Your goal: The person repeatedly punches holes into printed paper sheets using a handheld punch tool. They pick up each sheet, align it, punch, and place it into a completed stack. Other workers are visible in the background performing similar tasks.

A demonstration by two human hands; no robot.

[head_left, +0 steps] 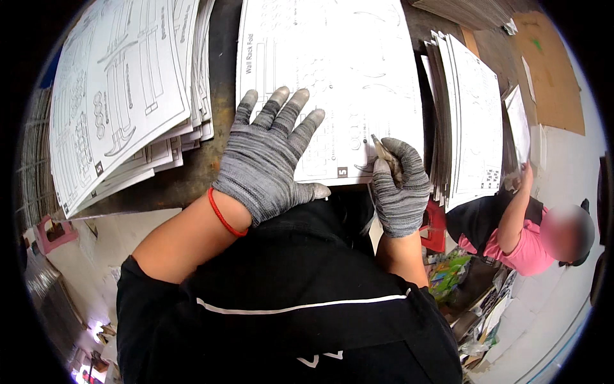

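A large white printed sheet point(345, 77) with black line drawings lies in front of me on the dark table. My left hand point(272, 153), in a grey striped knit glove, rests on its left near part with the fingers spread and the thumb by the near edge. At the sheet's near right corner, my gloved right hand point(403, 185) is closed around a small, pointed, greyish-brown tool point(382, 152). Its tip points up and away over the paper. Most of the tool is hidden by my fingers, so its exact kind is unclear.
A loose stack of printed sheets point(128, 96) stands on the left, its corners fanned. Another stack point(473, 121) is on the right. Brown board point(547, 70) lies farther right. Beyond the table's right side, a person in pink point(521, 237) holds a white sheet point(517, 125).
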